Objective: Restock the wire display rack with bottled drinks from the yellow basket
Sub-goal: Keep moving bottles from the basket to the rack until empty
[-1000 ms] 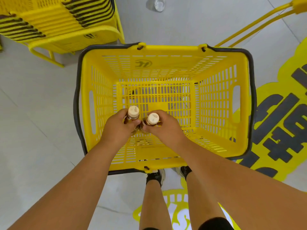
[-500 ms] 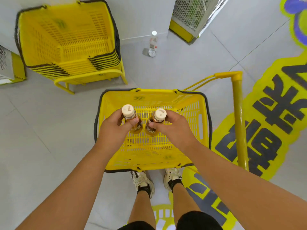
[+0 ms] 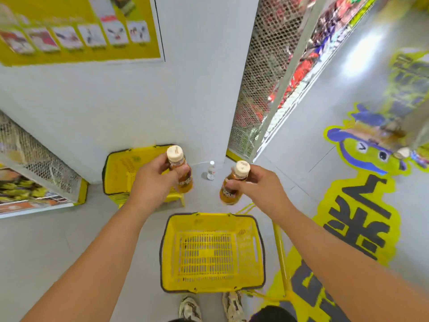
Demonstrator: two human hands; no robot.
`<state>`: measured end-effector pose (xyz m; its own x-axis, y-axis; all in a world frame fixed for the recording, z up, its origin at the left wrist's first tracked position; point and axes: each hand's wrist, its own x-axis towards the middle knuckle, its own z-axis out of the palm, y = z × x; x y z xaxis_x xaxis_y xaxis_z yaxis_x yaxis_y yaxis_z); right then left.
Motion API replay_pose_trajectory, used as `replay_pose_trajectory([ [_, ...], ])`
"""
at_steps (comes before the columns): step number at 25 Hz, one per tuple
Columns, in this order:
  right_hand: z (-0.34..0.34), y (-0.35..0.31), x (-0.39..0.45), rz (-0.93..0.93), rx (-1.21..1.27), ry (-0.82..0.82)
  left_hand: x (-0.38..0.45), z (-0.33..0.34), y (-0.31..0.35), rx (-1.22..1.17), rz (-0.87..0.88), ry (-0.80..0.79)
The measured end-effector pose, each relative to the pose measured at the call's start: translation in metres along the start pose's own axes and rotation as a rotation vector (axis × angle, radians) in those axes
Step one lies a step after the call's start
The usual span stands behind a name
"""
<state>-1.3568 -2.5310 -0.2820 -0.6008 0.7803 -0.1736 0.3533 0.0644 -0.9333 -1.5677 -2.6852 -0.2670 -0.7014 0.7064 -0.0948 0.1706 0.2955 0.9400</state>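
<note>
Both hands are up in front of the person, each with one amber plastic bottle with a cream cap. The left hand has its grip wrapped tight round the left bottle, and the right hand is closed the same way on the right bottle. Both bottles stand roughly upright, caps up, bottoms leaning in toward each other, bodies poking out below the fingers. They hang above the floor, past the far rim of the yellow plastic basket, with the wire mesh rack further off to the right.
</note>
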Motion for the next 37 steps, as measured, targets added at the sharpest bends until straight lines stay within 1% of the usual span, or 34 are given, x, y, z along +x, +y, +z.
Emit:
replay_pose_trajectory([
  [4, -0.039, -0.102, -0.013, -0.135, 0.031, -0.002, -0.018, -0.043, 0.088, -0.040, 0.060, 0.082],
  [8, -0.071, -0.178, -0.018, -0.276, 0.001, -0.095, -0.043, -0.078, 0.153, -0.082, 0.118, 0.150],
  [12, -0.090, -0.234, -0.019, -0.401, -0.017, -0.208, -0.077, -0.105, 0.195, -0.115, 0.139, 0.274],
  [14, -0.091, -0.258, -0.022, -0.448, 0.000, -0.266, -0.098, -0.113, 0.213, -0.133, 0.143, 0.323],
  [16, -0.086, -0.278, -0.024, -0.492, 0.024, -0.334, -0.121, -0.123, 0.226, -0.140, 0.141, 0.406],
  [21, -0.045, -0.318, -0.038, -0.588, 0.033, -0.552, -0.195, -0.152, 0.238, -0.138, 0.114, 0.645],
  [26, 0.029, -0.347, -0.094, -0.688, 0.060, -0.816, -0.298, -0.185, 0.237, -0.104, 0.054, 0.879],
  [31, 0.109, -0.368, -0.188, -0.732, 0.091, -1.102, -0.427, -0.213, 0.227, -0.072, -0.027, 1.124],
  [34, 0.150, -0.375, -0.264, -0.775, 0.092, -1.250, -0.515, -0.226, 0.218, -0.038, -0.090, 1.278],
  [37, 0.187, -0.375, -0.347, -0.822, 0.063, -1.359, -0.607, -0.235, 0.210, -0.028, -0.128, 1.395],
])
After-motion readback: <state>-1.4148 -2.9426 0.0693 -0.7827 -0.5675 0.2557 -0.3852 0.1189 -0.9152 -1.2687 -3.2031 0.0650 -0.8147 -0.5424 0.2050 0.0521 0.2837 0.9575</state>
